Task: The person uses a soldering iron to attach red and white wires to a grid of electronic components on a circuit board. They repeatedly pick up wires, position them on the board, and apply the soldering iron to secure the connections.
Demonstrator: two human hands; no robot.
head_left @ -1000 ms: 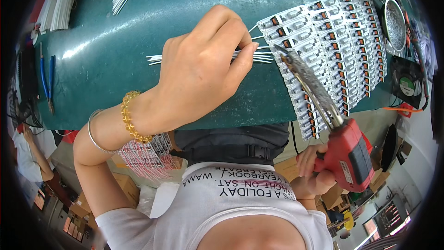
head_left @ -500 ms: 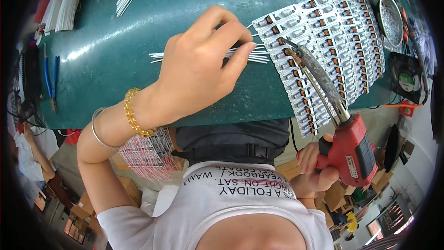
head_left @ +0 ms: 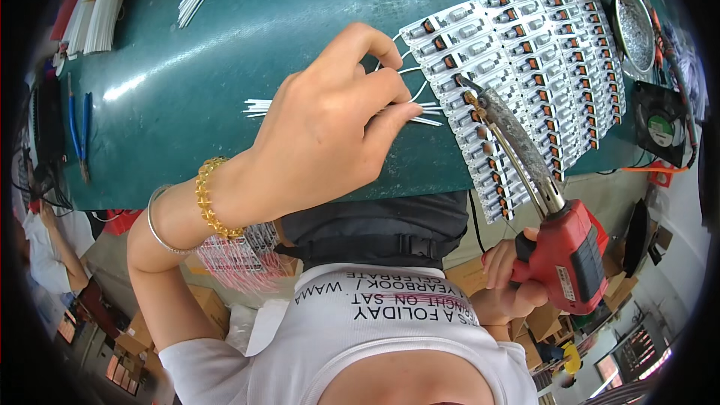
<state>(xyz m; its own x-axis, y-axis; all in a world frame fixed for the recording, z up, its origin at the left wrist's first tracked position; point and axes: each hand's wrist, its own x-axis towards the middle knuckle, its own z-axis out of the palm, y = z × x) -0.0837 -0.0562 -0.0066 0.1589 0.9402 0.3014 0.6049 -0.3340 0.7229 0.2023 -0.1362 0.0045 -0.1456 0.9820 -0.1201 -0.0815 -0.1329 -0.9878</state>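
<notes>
- Circuit panel (head_left: pixel 536 79) in head view: flat on green table (head_left: pixel 187 127), centre right to upper right of frame.
- White wires (head_left: pixel 411 70) apparently pinched between thumb and fingertips of left hand (head_left: pixel 330 112), frame centre; red soldering gun (head_left: pixel 570 262) wrapped in fingers of right hand (head_left: pixel 517 298), lower right, tip over panel's left part; contact impossible to tell.
- Best, probably: hold wire end still, settle tip squarely, lift cleanly before letting go.
- Versus half a second ago: left pinch lower in frame, wires more bowed.
</notes>
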